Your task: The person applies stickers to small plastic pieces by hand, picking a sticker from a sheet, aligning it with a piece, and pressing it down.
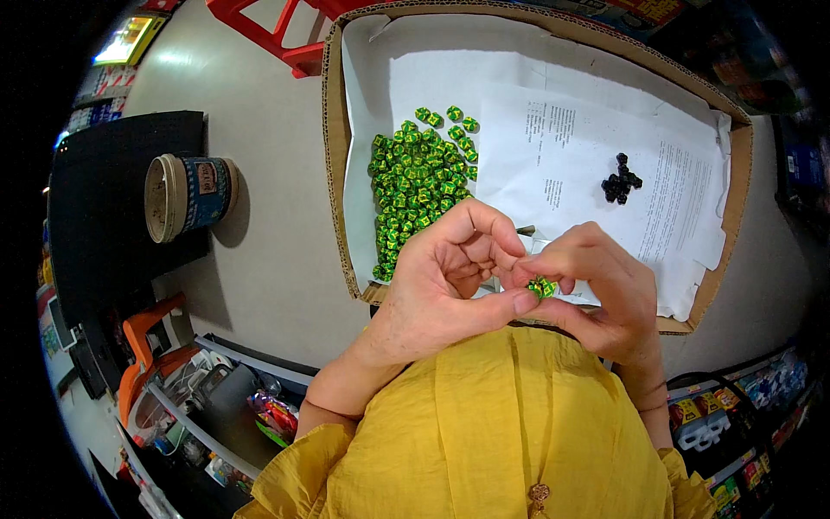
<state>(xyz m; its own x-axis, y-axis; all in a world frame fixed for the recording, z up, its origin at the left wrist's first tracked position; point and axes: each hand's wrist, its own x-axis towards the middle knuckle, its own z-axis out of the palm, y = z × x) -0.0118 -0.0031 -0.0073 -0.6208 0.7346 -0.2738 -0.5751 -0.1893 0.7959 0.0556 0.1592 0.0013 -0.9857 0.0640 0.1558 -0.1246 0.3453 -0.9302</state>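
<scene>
Between the thumb and fingertips of my left hand point(454, 279) and those of my right hand point(593, 285) is a small green-and-yellow faceted piece point(542, 287). Both hands grip it close to my body, over the near edge of a shallow cardboard box point(716, 259). Fingers cover part of the piece, so its exact shape is hard to tell. Left of centre in the box lies a heap of similar green-and-yellow pieces point(415, 172), partly behind my left hand. A small cluster of black pieces point(621, 181) rests on the right side.
White printed paper point(583, 130) lines the box. On the counter point(279, 162) to the left, a blue-and-white plastic tub point(194, 194) lies near a black panel point(123, 214). A red plastic frame point(275, 32) stands behind. Packaged goods point(713, 415) fill shelves at lower right.
</scene>
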